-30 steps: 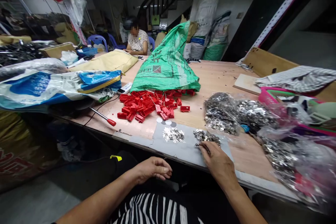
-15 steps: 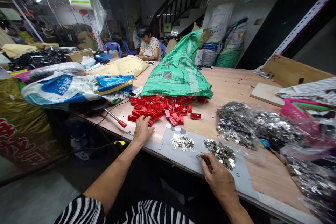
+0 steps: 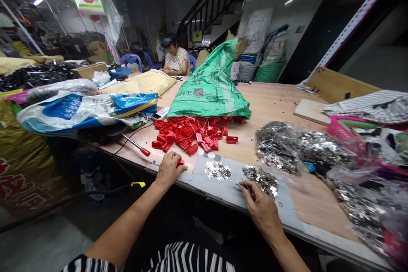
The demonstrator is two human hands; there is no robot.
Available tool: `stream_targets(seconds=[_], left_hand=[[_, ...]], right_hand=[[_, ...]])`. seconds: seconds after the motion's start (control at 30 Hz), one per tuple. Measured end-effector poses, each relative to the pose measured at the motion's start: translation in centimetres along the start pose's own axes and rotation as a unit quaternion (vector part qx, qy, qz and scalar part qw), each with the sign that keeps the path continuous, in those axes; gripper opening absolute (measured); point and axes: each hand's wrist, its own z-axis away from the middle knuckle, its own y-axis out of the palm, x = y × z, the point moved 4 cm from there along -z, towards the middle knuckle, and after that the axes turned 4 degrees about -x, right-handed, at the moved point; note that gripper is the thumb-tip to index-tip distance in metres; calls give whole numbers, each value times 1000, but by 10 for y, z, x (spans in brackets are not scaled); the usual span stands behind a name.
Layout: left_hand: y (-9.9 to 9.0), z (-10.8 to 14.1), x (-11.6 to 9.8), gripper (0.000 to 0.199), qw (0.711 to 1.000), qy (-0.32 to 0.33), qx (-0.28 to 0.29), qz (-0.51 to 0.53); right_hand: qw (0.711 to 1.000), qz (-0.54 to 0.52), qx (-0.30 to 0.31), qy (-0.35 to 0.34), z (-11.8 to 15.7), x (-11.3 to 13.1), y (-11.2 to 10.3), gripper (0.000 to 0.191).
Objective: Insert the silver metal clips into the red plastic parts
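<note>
My left hand [image 3: 169, 170] is closed on a small red plastic part [image 3: 180, 162] near the table's front edge. Behind it lies a pile of red parts [image 3: 188, 134], spilling from the mouth of a green woven sack [image 3: 212, 93]. My right hand [image 3: 256, 199] pinches a thin, pointed metal tool [image 3: 247, 186], which my fingers partly cover. Flat silvery metal pieces [image 3: 218, 171] lie on the grey mat [image 3: 204, 187] between my hands. A second, darker heap of metal pieces [image 3: 264, 180] sits just behind my right hand.
Clear bags of metal pieces [image 3: 282, 146] and a pink basket [image 3: 338, 127] stand on the right. A red-handled lever [image 3: 145, 151] projects at the left, near a blue-and-white sack [image 3: 79, 110]. Across the table sits a person [image 3: 177, 59].
My left hand has drawn back from the red pile towards the front edge, now with one red part in its fingers. The whole view has shifted slightly.
</note>
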Motion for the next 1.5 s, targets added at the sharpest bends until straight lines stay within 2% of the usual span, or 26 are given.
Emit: stream_targets(seconds=[0.07,0.13,0.17,0.2,0.3,0.33,0.4,0.53,0.67,0.8,0.9,1.07,1.17,1.23,1.3,1.5], left_hand=[[-2,2,-3,17,997,-32,-10,66],[-2,5,-8,21,973,-110,-7,203],[-1,8,-12,26,944,-159,8,291],[2,11,-18,33,901,-208,34,380],[9,27,-48,51,749,-310,140,568],[10,33,-59,52,714,-324,170,596],[12,44,-79,50,672,-330,221,625],[17,59,-110,40,640,-293,298,645],[19,63,-125,34,621,-277,312,663],[20,64,-127,35,617,-265,306,675],[22,66,-127,34,598,-268,315,687],[26,70,-125,30,538,-311,333,709],[23,69,-126,27,488,-325,333,739],[19,67,-127,31,452,-325,331,762],[15,66,-127,35,430,-322,329,776],[15,69,-122,31,430,-340,311,776]], right_hand=[[1000,-25,3,10,0,1,-1,29],[998,-59,8,21,0,4,-3,30],[997,-78,10,25,1,6,-4,30],[995,-98,14,30,1,10,-5,31],[988,-149,23,44,3,24,-8,32],[986,-161,24,48,3,29,-9,32],[982,-180,26,54,3,39,-12,33],[972,-225,42,52,3,55,-15,31],[961,-261,76,55,8,63,-14,30],[954,-281,89,56,14,66,-13,30],[956,-276,91,51,15,67,-13,28],[958,-267,91,39,13,68,-14,27],[963,-254,78,41,11,66,-19,26],[969,-237,62,46,10,63,-25,26],[973,-218,52,48,9,62,-30,25],[980,-191,44,16,11,70,-38,21]])
